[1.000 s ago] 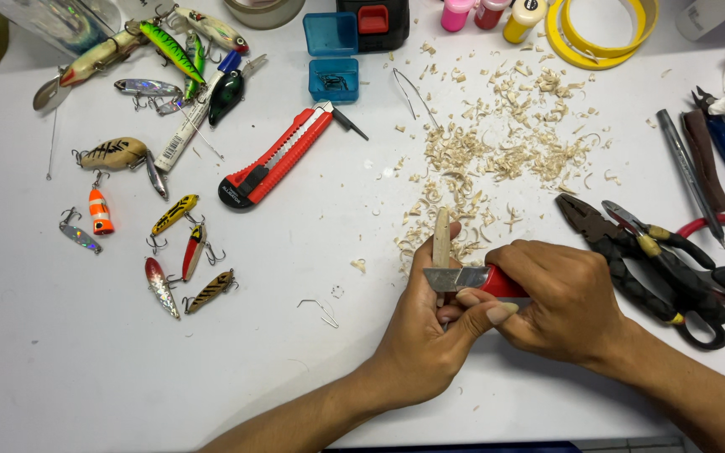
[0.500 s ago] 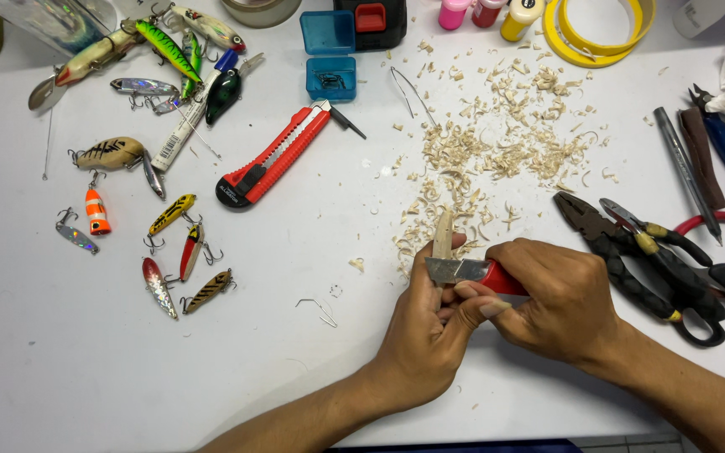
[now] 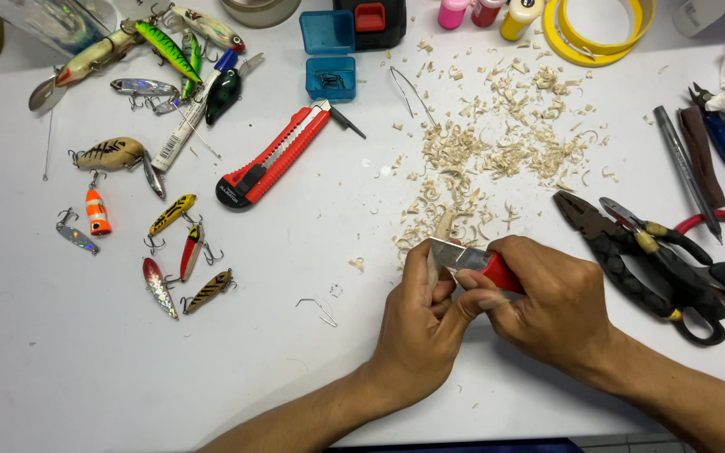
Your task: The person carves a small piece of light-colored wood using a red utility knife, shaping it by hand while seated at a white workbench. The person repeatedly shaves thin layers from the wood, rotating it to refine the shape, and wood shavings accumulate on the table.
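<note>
Left hand [image 3: 417, 323] pinched the small wooden blank [image 3: 441, 231] upright just above the white surface [image 3: 295, 352], near the shavings pile [image 3: 497, 151]; right hand [image 3: 560, 306] was closed on the red utility knife [image 3: 476, 262], blade against the wood. Best w/ shallow strokes directed away from the fingers, thumb bracing the blade.

Place: a hobby workshop for making fishing lures.
Surface: a white counter [image 3: 295, 369].
Signs: wood shavings [image 3: 497, 151], finished fishing lures [image 3: 169, 214], a red utility knife [image 3: 274, 159], pliers [image 3: 623, 252], paint bottles [image 3: 484, 10].

Fishing lures [image 3: 186, 252], a red box cutter [image 3: 274, 159], pliers [image 3: 623, 252] and yellow tape [image 3: 602, 25] lie about.
</note>
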